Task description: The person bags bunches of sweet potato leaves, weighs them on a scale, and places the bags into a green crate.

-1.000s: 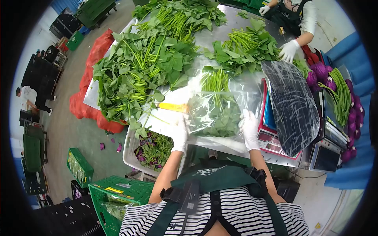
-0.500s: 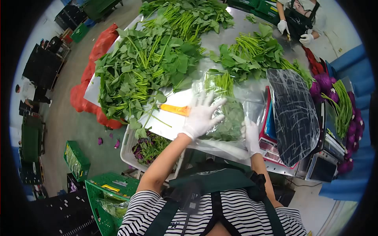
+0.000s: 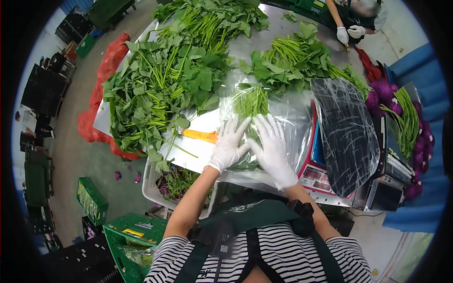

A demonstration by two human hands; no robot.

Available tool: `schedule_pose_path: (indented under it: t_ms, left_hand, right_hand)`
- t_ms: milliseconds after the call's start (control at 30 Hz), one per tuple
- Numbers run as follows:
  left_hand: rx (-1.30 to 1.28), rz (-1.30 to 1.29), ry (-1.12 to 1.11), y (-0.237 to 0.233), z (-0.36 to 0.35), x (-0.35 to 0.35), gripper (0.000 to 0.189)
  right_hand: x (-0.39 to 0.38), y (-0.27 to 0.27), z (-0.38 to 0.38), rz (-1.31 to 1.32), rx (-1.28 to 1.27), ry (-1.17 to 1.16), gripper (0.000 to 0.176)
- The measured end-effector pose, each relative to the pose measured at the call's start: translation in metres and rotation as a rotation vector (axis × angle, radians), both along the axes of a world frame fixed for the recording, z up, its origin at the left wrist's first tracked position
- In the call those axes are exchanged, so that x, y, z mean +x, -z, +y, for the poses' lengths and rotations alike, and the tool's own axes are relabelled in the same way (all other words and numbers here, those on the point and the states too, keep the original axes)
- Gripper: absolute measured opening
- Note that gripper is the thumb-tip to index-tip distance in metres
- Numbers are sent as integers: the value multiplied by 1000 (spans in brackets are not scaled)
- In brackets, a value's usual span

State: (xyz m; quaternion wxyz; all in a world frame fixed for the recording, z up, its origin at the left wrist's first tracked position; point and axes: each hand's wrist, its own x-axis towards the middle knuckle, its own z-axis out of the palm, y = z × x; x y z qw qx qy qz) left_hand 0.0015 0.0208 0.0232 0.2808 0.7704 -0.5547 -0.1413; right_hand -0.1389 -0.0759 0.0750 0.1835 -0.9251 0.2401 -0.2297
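A clear plastic bag [image 3: 295, 137] with a bundle of leafy greens [image 3: 250, 101] inside lies flat on the metal table. The stems point away from me. My left hand [image 3: 230, 145], in a white glove, rests on the bag's left side with fingers stretched out. Beside it my right hand [image 3: 272, 151], also gloved, lies over the bag's middle, fingers extended and pointing forward. Both palms cover much of the leaves. An orange-handled knife [image 3: 200, 136] lies just left of my left hand.
A large heap of greens [image 3: 165, 80] covers the table's left side, with another pile [image 3: 297, 61] behind the bag. A red scale [image 3: 315, 174] and a dark scratched panel [image 3: 347, 137] stand at right. A white basket [image 3: 153, 188] sits below. A co-worker's gloved hands [image 3: 349, 34] are at far right.
My right hand has moved left from the bag's right edge onto its middle, beside my left hand. The bag now lies flatter. The co-worker's hands have come closer together.
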Motion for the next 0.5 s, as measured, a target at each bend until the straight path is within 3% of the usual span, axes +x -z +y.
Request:
schedule_pose_path:
  t_ms: [33, 67, 167, 233, 500]
  left_hand:
    - [15, 8, -12, -1, 0, 0, 70]
    - [13, 3, -24, -1, -1, 0, 70]
    - [33, -11, -17, 3, -1, -5, 69]
    - [-110, 210, -30, 15, -3, 1, 68]
    - [-52, -4, -95, 20, -5, -9, 66]
  right_hand:
    - [7, 28, -9, 164, 85, 92, 54]
    - [1, 41, -20, 151, 294, 83, 57]
    - [-10, 72, -26, 118, 181, 90, 56]
    - [-9, 77, -27, 62, 245, 98, 56]
    - [-11, 85, -26, -83, 212, 104, 61]
